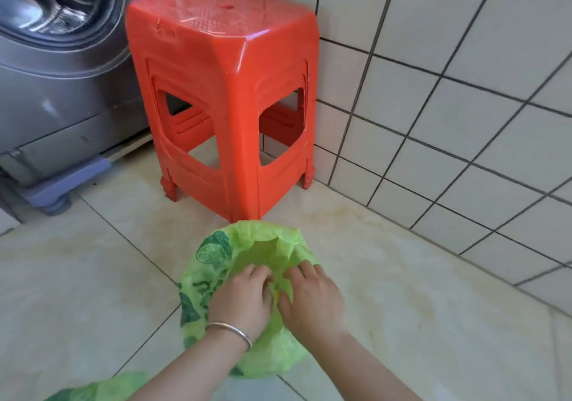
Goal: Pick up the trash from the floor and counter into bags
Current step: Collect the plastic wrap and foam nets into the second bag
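A light green plastic bag (263,246) with dark green leaf prints sits on the tiled floor in front of me, its mouth gaping upward. My left hand (241,298), with a metal bangle on the wrist, and my right hand (312,298) both reach into the near side of the bag's mouth. Their fingers are curled into the crumpled plastic at the rim, close together. A small yellow bit shows between the two hands; I cannot tell what it is. Another piece of the same green plastic (102,388) shows at the bottom left edge.
A red plastic stool (223,91) stands just beyond the bag, in the corner by the white tiled wall (448,122). A grey front-loading washing machine (62,75) on a raised stand fills the left side. Beige floor tiles (77,276) surround the bag.
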Action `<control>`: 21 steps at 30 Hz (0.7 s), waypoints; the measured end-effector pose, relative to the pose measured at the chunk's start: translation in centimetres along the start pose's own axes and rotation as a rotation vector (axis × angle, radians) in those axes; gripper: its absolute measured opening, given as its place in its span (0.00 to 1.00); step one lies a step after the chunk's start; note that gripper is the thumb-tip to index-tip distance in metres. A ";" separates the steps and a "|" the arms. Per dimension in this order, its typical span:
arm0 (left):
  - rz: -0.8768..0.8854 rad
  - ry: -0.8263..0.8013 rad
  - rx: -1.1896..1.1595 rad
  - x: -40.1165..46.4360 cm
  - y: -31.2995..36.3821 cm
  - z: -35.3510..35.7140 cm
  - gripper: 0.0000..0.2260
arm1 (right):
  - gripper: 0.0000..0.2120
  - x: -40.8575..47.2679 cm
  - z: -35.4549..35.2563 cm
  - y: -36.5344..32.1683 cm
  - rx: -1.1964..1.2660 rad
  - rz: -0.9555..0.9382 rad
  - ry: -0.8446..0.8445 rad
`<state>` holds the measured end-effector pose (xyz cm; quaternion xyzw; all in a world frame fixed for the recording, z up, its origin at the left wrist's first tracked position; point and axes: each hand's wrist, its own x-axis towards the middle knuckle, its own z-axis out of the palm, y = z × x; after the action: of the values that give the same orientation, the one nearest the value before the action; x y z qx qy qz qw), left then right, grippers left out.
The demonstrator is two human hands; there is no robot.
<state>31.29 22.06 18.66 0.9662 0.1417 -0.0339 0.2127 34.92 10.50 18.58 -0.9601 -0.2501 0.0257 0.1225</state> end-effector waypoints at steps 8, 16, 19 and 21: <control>0.338 -0.141 -0.277 -8.2 15.0 3.0 0.08 | 0.11 -15.5 -8.6 6.7 0.507 0.742 0.148; 0.707 -0.407 -0.290 -22.9 28.6 8.8 0.08 | 0.10 -35.9 -12.9 12.4 0.415 1.160 0.381; 0.775 -0.490 -0.217 -28.1 31.7 10.6 0.08 | 0.09 -42.1 -13.2 14.0 0.419 1.264 0.439; 0.814 -0.546 -0.169 -31.2 33.6 12.0 0.07 | 0.09 -46.0 -13.1 15.0 0.434 1.323 0.470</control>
<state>11.05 -20.31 25.17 0.8785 -0.3054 -0.1881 0.3156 3.31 -27.44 27.06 -0.8446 0.4253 -0.0632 0.3190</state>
